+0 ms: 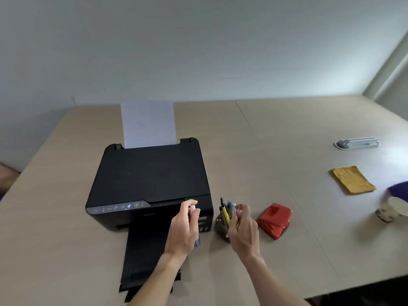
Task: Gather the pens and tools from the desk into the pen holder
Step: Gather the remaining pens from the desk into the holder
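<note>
The holder [221,226] stood just right of the printer [150,184], pens in it. The left hand [183,228], fingers curled round a pen [195,224], hung left of it. The right hand [244,228] pinched another pen [232,224] at its rim; crowding could tip the holder.

The right hand [244,226] covers the near right side of the holder [221,226], and motion blur smears its fingers. The pen [196,237] in the left hand [183,226] shows only at its ends. The mug [390,209] and a purple thing [399,187] are blurred at the right edge.
</note>
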`<act>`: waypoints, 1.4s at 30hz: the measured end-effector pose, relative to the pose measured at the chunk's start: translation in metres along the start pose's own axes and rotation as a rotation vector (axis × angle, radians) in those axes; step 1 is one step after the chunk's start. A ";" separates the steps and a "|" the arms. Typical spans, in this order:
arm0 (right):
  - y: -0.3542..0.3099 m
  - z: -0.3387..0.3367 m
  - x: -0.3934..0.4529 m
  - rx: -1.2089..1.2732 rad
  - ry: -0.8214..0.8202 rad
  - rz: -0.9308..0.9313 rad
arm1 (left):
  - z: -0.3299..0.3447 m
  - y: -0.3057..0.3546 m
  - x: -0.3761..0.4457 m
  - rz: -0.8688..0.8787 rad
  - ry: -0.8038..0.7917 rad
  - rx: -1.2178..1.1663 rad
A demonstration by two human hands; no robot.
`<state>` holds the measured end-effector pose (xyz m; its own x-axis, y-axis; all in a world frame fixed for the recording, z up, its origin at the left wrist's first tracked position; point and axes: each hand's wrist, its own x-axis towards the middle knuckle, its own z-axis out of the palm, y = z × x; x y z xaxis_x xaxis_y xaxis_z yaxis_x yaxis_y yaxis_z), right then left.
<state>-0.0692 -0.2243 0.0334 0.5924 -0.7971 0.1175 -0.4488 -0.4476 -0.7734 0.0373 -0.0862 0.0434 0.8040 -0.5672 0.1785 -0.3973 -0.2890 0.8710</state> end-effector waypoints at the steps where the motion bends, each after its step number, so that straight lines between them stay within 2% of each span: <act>1: 0.008 -0.010 0.005 0.021 0.045 0.029 | 0.011 0.005 0.000 0.009 -0.004 -0.010; 5: 0.020 -0.034 0.021 0.096 0.111 0.072 | 0.041 0.023 0.002 0.025 0.011 -0.021; 10: 0.034 -0.026 0.027 0.024 -0.003 0.027 | 0.054 0.037 0.006 0.084 -0.002 0.009; 15: 0.048 -0.021 0.024 -0.167 -0.129 -0.018 | 0.062 0.043 0.017 0.049 0.002 -0.041; 25: 0.068 -0.035 0.025 -0.217 -0.187 0.135 | 0.083 0.033 0.031 -0.006 -0.092 0.068; 27: 0.070 -0.037 0.024 -0.186 -0.229 0.111 | 0.084 0.038 0.029 -0.011 -0.101 0.068; 31: 0.059 -0.042 0.022 -0.038 -0.419 0.014 | 0.091 0.034 0.031 0.013 -0.132 0.084; 38: 0.065 -0.014 0.027 -0.135 -0.383 0.005 | 0.088 0.032 0.026 0.154 -0.086 0.127; 42: 0.070 -0.001 0.033 -0.159 -0.380 -0.015 | 0.081 0.016 0.018 0.155 -0.149 0.218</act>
<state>-0.0820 -0.2819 -0.0166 0.7914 -0.5966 -0.1336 -0.5184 -0.5390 -0.6639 0.0095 -0.1637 0.0231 0.6587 -0.7199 0.2186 -0.6089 -0.3394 0.7169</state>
